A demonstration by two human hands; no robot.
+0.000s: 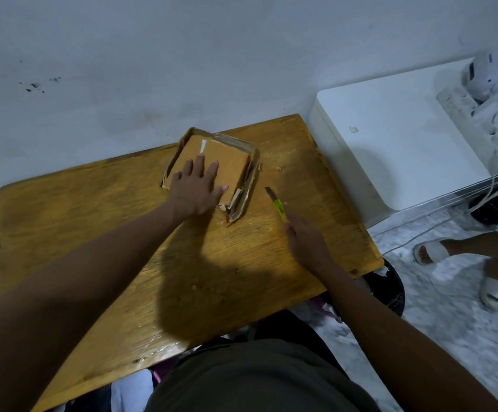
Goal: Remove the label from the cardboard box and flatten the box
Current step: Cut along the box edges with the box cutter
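On the wooden table [93,221], the left hand [195,188] presses flat, fingers spread, on the cardboard box [230,162]; the right hand [307,242] grips a utility knife [276,202].

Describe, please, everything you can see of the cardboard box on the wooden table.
The cardboard box is small, brown and shallow, lying open side up near the far edge of the wooden table, close to the wall. Its low side walls still stand, so it is not yet flattened; the right wall looks creased and doubled over. A narrow white strip, perhaps label residue, shows on the inner floor. The left hand presses flat on that floor with spread fingers. Nothing else touches it.
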